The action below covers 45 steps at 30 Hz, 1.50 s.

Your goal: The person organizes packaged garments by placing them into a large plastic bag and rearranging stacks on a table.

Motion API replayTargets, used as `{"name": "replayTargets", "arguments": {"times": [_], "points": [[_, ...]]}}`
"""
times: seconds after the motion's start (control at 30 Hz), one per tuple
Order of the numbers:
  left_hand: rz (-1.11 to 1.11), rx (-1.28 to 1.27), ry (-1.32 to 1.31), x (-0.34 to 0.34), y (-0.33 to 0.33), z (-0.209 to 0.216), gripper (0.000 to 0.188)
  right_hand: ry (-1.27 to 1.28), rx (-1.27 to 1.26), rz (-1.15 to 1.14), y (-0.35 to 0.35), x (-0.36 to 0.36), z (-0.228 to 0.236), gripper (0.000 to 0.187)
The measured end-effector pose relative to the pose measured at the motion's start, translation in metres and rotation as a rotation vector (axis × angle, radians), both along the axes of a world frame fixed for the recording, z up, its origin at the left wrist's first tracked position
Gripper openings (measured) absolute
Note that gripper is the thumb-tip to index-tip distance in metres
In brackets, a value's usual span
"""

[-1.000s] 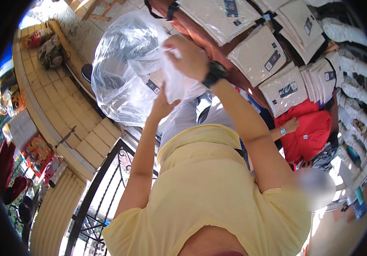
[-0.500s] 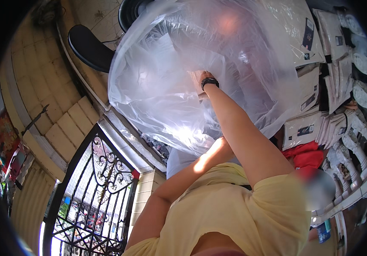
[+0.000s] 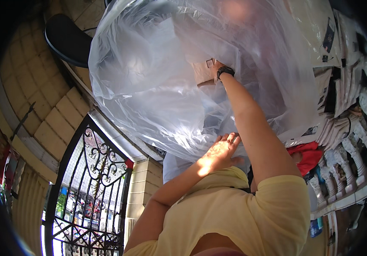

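Tiled yellowish walls and a black wrought-iron gate (image 3: 91,179) line the left of the head view, with part of a black chair (image 3: 66,40) near the top, while we see pale packets (image 3: 339,132) stacked at the right, beside a red cloth (image 3: 305,158) and white balusters (image 3: 345,170). Before us a large translucent plastic bag (image 3: 145,81) billows across the upper middle, its near edge close to our lap, probably so that one arm can get well into it. Our right hand (image 3: 220,67), a dark band (image 3: 225,71) at its wrist, is down among the plastic at the edge of a beige packet (image 3: 202,73) lying in the bag's middle; its fingers are mostly hidden, so we cannot tell whether they close on the packet or just press against it. Our left hand (image 3: 221,152) is spread flat with nothing in its grasp, fingers at the near plastic, perhaps to keep that side low and out of the right forearm's way; whether it truly touches, we cannot tell.
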<state>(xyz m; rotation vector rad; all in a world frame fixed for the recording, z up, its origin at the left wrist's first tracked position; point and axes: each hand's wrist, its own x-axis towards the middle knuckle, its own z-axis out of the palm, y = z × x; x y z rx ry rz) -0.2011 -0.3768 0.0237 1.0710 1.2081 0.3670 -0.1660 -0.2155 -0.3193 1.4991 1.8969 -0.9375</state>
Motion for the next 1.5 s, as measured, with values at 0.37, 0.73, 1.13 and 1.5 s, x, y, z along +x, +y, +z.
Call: {"name": "replayTargets", "arguments": {"times": [0.37, 0.73, 1.13, 1.5], "points": [[1.237, -0.341, -0.111, -0.127, 0.011, -0.029, 0.083, 0.296, -0.167, 0.215, -0.048, -0.092, 0.242, 0.032], [1.323, -0.058, -0.235, -0.146, 0.024, 0.156, 0.049, 0.957, 0.520, 0.604, -0.062, -0.043, 0.517, 0.019], [0.579, -0.162, -0.518, -0.101, 0.161, 0.217, 0.043, 1.596, -0.003, -0.910, -0.003, 0.145, 0.573, 0.061], [0.365, -0.261, -0.538, 0.000, 0.207, 0.162, 0.048, 1.388, 0.266, -1.156, -0.029, 0.225, 0.498, 0.053]]}}
